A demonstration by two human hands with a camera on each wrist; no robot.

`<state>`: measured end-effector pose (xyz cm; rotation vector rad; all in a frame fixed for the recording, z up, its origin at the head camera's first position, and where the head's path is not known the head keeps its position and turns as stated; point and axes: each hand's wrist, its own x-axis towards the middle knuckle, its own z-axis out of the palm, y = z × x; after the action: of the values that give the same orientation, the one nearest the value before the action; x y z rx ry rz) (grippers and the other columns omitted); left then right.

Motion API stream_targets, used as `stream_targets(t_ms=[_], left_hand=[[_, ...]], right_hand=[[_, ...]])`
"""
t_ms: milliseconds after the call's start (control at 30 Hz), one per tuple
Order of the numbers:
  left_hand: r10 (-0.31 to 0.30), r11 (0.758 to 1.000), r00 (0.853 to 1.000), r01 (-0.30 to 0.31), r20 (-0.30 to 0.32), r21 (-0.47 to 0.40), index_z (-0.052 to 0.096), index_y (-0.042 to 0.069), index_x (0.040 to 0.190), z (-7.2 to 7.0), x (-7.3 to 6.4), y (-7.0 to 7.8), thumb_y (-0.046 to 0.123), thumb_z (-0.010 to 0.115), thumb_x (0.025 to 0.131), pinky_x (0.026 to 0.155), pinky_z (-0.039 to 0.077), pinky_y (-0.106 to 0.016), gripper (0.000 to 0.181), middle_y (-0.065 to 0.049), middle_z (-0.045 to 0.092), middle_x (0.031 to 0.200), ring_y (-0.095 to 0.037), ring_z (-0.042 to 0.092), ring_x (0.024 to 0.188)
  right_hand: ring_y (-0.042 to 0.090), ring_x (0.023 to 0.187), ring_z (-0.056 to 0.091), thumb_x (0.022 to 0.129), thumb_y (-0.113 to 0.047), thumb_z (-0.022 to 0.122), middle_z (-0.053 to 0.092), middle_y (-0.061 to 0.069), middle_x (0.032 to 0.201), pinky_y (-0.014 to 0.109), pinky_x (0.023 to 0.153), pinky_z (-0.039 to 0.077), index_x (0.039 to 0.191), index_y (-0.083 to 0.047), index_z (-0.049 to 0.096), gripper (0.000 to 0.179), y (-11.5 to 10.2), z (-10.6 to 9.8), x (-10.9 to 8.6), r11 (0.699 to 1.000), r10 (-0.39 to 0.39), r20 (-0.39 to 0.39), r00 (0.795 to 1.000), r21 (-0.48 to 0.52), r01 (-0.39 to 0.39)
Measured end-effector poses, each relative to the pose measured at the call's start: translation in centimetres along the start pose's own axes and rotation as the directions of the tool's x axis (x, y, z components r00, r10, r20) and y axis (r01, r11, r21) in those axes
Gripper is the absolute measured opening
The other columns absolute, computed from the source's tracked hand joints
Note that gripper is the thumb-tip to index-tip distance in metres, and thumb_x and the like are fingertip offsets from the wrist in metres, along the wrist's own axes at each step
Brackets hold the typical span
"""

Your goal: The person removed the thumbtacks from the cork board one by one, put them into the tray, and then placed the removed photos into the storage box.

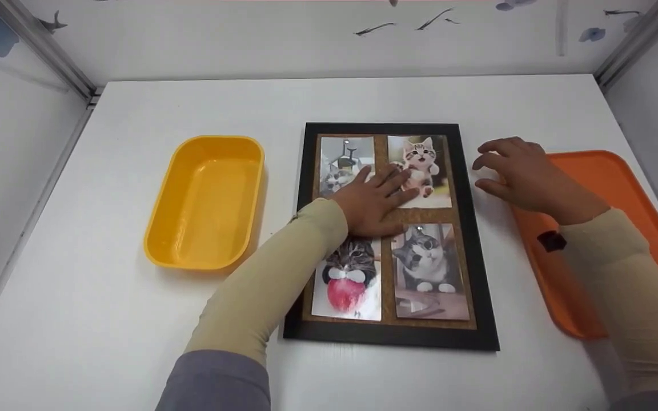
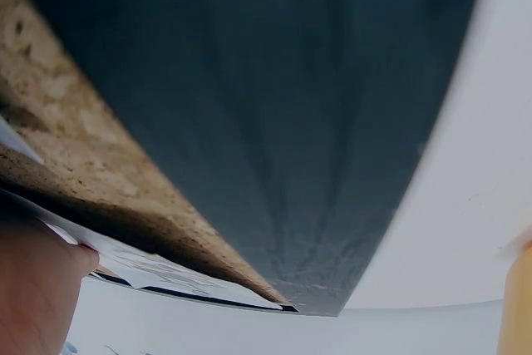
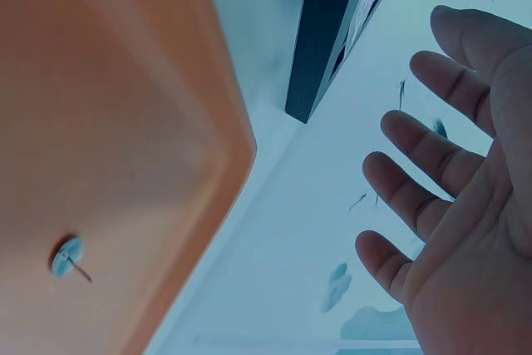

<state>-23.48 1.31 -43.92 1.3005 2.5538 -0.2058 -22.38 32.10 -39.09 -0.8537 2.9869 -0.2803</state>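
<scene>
**Left hand (image 1: 376, 201) spread on the board (image 1: 477, 285), right hand (image 1: 523, 174) loose beside it**

Take the board as the hub of the clock, 12 at the table's (image 1: 66, 319) far side.

At 9 o'clock, well apart from the board, stands the yellow tray (image 1: 209, 211), a deep, rounded container whose glossy floor shows.

The left sleeve (image 1: 260, 285) comes in from 7 o'clock and crosses the board's near left edge. The left hand lies palm down near the hub, fingers straight and splayed, gripping nothing.

The black-edged cork board lies flat and bears four photos of cats. At 11 o'clock is a photo with a grey cat (image 1: 334, 154), a shiny pin (image 1: 346, 141) at its top; at 7, a tabby with a pink ball (image 1: 346, 294), its top hidden by the hand and sleeve. At 1 is a kitten with raised paws (image 1: 434, 165), the left fingertips over its left part; at 5, a grey-and-white cat (image 1: 432, 271), a shiny spot at its top.

At 2 o'clock, just off the board's edge, the right hand hangs with fingers apart and slightly bent, holding nothing.

At 3 o'clock the orange tray (image 1: 597, 171) lies partly under the right sleeve (image 1: 614, 274). In the right wrist view, at 8 o'clock, a tack (image 3: 68, 257) rests on its floor, point sticking out.
</scene>
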Motion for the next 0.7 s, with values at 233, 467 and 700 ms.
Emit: stream_targets(t_ms=[233, 467, 700], left_hand=[[-0.004, 1.000, 1.000, 0.004, 0.002, 0.012, -0.011, 0.036, 0.157, 0.1, 0.1, 0.0, 0.074, 0.008, 0.094, 0.118, -0.004, -0.053, 0.076, 0.001, -0.017, 0.164, -0.025, -0.015, 0.150], [0.003, 1.000, 1.000, -0.002, 0.000, 0.013, -0.009, 0.034, 0.158, -0.1, -0.1, 0.1, 0.073, 0.011, 0.095, 0.119, -0.001, -0.053, 0.076, 0.000, -0.014, 0.165, -0.026, -0.012, 0.150], [-0.002, 1.000, 1.000, 0.002, -0.006, 0.007, -0.010, 0.035, 0.158, 0.1, 0.0, 0.0, 0.073, 0.009, 0.095, 0.119, -0.001, -0.052, 0.076, 0.001, -0.016, 0.165, -0.026, -0.013, 0.150]], right_hand=[[0.042, 0.124, 0.043, 0.091, -0.014, 0.071, 0.054, 0.020, 0.131, 0.067, 0.096, 0.034, 0.112, -0.006, 0.067, 0.023, -0.3, 0.3, 0.8, 1.000, -0.025, -0.017, 1.000, -0.007, 0.025], [0.042, 0.123, 0.045, 0.090, -0.015, 0.073, 0.055, 0.020, 0.129, 0.066, 0.096, 0.035, 0.111, -0.006, 0.068, 0.023, -0.6, 1.0, 1.7, 0.998, -0.064, -0.016, 0.998, -0.014, 0.064], [0.042, 0.124, 0.044, 0.092, -0.017, 0.071, 0.055, 0.020, 0.130, 0.067, 0.095, 0.035, 0.111, -0.005, 0.067, 0.023, -0.5, 1.2, 2.5, 0.998, -0.058, 0.011, 0.998, -0.017, 0.058]])
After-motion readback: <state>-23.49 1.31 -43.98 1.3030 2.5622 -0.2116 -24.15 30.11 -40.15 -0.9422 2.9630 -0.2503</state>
